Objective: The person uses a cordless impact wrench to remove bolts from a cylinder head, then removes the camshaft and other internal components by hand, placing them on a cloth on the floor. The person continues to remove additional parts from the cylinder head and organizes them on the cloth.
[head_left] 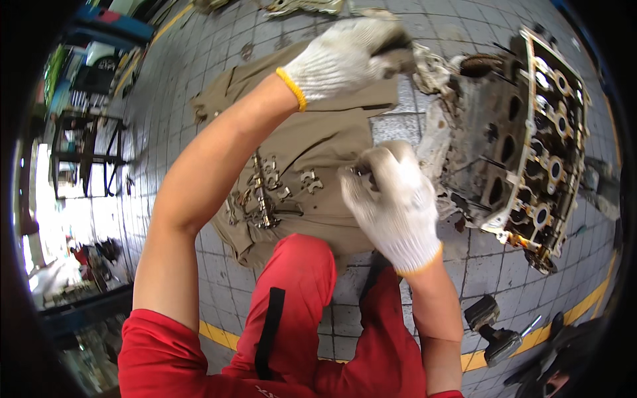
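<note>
Both my hands wear white knit work gloves with grimy fingers. Beyond the far part of a tan cloth, my left hand (352, 58) is raised with its fingers curled; the dark fingertips are blurred, and I cannot make out what they hold. Closer to me, my right hand (393, 202) is closed over the cloth's right side, thumb against fingers, with its contents mostly hidden. On the tan cloth (332, 132) lie a metal camshaft (261, 192) and several small bearing caps (310, 180). An engine cylinder head (551, 132) rests on the floor, right of both hands.
A dark cordless driver (496, 331) lies on the tiled floor (481, 268) at the lower right, near a yellow line. Whitish rags (432, 136) sit against the cylinder head's left side. A dark metal stand (86, 156) is at the far left.
</note>
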Demonstrator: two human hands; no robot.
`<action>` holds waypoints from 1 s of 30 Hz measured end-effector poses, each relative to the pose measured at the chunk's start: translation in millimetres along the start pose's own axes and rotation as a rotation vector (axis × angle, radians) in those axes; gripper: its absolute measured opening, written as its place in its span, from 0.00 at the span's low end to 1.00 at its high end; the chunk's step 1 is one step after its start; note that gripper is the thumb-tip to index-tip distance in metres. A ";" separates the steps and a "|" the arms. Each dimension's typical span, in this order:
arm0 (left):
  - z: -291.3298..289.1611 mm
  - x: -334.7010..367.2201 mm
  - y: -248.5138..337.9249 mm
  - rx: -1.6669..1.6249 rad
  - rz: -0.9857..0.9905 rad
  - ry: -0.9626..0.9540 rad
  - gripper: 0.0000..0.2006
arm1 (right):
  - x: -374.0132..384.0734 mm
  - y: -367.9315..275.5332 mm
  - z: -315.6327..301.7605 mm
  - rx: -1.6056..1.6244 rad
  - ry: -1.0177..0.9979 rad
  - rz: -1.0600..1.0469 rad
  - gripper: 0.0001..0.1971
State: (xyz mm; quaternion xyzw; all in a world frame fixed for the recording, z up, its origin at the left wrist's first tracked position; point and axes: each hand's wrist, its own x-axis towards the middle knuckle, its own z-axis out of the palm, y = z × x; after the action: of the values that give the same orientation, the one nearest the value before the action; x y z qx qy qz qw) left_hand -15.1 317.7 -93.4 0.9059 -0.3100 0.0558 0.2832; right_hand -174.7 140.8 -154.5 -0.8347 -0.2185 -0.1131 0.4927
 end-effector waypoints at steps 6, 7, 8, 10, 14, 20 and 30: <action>5.4 -152.9 -105.0 -0.050 -0.529 -0.074 0.15 | 5.1 57.6 141.2 -0.075 -0.359 0.156 0.17; 8.8 -177.9 -123.1 -0.066 -0.593 -0.067 0.15 | 4.9 61.9 165.1 -0.080 -0.426 0.172 0.17; 11.4 -184.5 -123.1 -0.217 -0.744 -0.110 0.15 | 4.0 78.5 184.7 -0.100 -0.464 0.163 0.17; 17.5 -219.5 -143.2 -0.212 -0.802 -0.094 0.15 | 2.2 86.4 224.3 -0.159 -0.595 0.137 0.17; 35.1 -262.4 -176.9 -0.161 -0.819 -0.056 0.15 | -4.6 101.1 286.9 -0.273 -0.686 0.133 0.17; 53.4 -276.7 -197.9 -0.130 -0.784 -0.060 0.16 | -8.0 134.9 331.9 -0.416 -0.724 0.186 0.18; 106.5 -272.3 -224.9 -0.419 -0.981 -0.284 0.15 | -45.4 128.2 247.3 -0.232 -0.529 0.207 0.17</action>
State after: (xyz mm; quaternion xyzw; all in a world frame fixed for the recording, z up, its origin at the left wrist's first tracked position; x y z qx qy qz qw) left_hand -107.9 549.3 -365.1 0.8670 0.1090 -0.2683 0.4056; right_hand -160.1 291.2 -392.8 -0.9037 -0.2387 0.1347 0.3289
